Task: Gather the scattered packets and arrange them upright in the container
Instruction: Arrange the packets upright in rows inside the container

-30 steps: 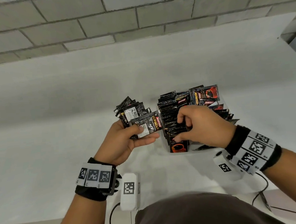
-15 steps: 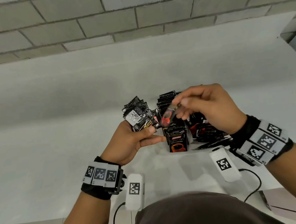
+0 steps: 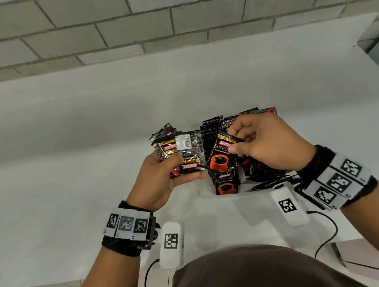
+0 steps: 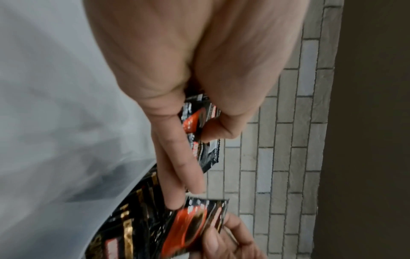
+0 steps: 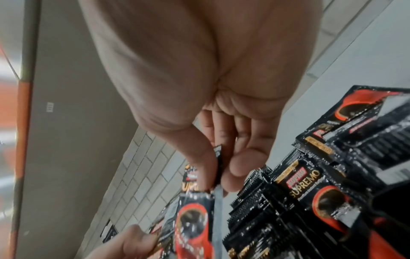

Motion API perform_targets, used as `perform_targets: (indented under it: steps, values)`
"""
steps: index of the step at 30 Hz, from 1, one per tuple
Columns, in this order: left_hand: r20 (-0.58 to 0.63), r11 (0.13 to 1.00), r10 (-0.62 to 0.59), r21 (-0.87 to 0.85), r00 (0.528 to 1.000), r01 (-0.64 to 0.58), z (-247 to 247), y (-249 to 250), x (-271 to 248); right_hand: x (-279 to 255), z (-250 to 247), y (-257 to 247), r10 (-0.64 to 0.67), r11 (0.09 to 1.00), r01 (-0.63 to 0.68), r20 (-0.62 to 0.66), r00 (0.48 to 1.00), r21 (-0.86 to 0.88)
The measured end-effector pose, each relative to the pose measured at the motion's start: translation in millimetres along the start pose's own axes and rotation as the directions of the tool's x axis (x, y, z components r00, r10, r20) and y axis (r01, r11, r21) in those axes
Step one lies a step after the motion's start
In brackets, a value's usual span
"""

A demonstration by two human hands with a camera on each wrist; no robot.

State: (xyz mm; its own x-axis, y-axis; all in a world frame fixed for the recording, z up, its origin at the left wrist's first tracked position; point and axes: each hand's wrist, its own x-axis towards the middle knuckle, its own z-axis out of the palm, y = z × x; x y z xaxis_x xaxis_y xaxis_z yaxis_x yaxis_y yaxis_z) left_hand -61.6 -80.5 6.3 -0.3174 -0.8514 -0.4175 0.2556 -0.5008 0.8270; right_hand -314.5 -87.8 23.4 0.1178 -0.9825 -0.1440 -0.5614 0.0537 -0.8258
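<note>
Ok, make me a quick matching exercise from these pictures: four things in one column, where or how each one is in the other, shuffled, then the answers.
Things
1. left hand
2. right hand
3. single packet
4. upright row of packets

States
A. pinched at its top, hanging above the row
B. stands on the white table
C. grips a bundle of packets
D. pinches one packet

Pairs: 1-C, 2-D, 3-A, 4-B

The upright front packet [image 3: 226, 182] reads "SUPREMO", as do others.
</note>
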Motion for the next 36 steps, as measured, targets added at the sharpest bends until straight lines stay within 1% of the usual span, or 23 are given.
perform_targets:
  steps: [2,4,6,8,14,17,19,21,22,24,25,26,27,28,30,31,32,33,34,35,36]
  values:
    - [-0.071,0.999,0.027,-0.015,0.997,-0.028,-8,3,1,-1,-3,1,0.012,0.996,-0.006,0.075,0.997,-0.084]
    - [-0.112,0.999,0.039,-0.009,0.993,-0.041,-13,5,1,-3,0,4,0.015,0.979,0.015,0.146,0.989,-0.203]
    - [-0.129,0.999,0.048,-0.009,0.991,-0.050,-17,7,2,-5,8,8,-0.003,0.948,0.061,0.184,0.983,-0.312]
    - [-0.124,0.998,0.055,0.002,0.991,-0.055,-17,8,1,-7,18,11,-0.028,0.918,0.108,0.209,0.978,-0.381]
    - [-0.081,0.999,0.033,0.023,0.996,-0.032,-13,2,1,-5,32,18,-0.020,0.914,0.093,0.186,0.982,-0.395]
    - [-0.041,0.999,0.025,0.049,0.999,-0.023,-12,0,1,-4,28,20,-0.052,0.897,0.122,0.172,0.984,-0.426]
    - [-0.001,0.997,0.026,0.066,1.000,-0.026,-10,-1,2,-5,22,14,-0.092,0.925,0.123,0.102,0.990,-0.360]
    - [0.049,0.997,0.031,0.074,0.998,-0.034,-6,-3,2,-6,16,2,-0.108,0.977,0.109,0.018,0.994,-0.184]
    - [0.080,0.997,0.029,0.074,0.996,-0.035,-4,-4,3,-6,14,-4,-0.098,0.991,0.097,-0.001,0.995,-0.089]
    - [0.144,0.996,0.002,0.089,0.990,-0.015,2,-6,3,-4,12,-11,-0.064,0.998,0.064,0.026,0.998,0.025]
    - [0.169,0.995,-0.020,0.102,0.985,0.003,4,-6,4,-3,13,-11,-0.056,0.997,0.054,0.048,0.997,0.056]
    - [0.181,0.993,-0.040,0.113,0.983,0.019,7,-8,5,-3,13,-11,-0.057,0.996,0.054,0.044,0.997,0.076]
    - [0.177,0.993,-0.048,0.117,0.983,0.027,9,-10,6,-3,13,-12,-0.066,0.992,0.065,0.006,0.998,0.104]
    - [0.163,0.993,-0.042,0.113,0.986,0.024,9,-12,7,-3,12,-14,-0.076,0.985,0.085,-0.060,0.995,0.152]
    - [0.127,0.995,-0.022,0.094,0.992,0.010,9,-16,9,-4,8,-20,-0.123,0.944,0.180,-0.211,0.970,0.278]
    - [0.118,0.997,-0.021,0.078,0.993,0.012,10,-17,10,-5,6,-23,-0.180,0.919,0.259,-0.270,0.946,0.297]
    - [0.116,0.999,-0.023,0.051,0.993,0.018,11,-17,11,-6,5,-26,-0.259,0.902,0.341,-0.300,0.918,0.265]
    - [0.116,1.000,-0.024,0.014,0.993,0.023,13,-18,11,-7,5,-28,-0.350,0.892,0.413,-0.296,0.889,0.186]
    - [0.115,0.999,-0.022,-0.031,0.993,0.026,13,-17,11,-8,7,-28,-0.432,0.881,0.465,-0.260,0.864,0.082]
    - [0.113,0.997,-0.020,-0.077,0.993,0.029,13,-16,11,-8,10,-25,-0.488,0.869,0.495,-0.204,0.849,-0.022]
    - [0.116,0.992,-0.017,-0.120,0.993,0.031,13,-15,12,-8,14,-21,-0.512,0.859,0.501,-0.141,0.847,-0.106]
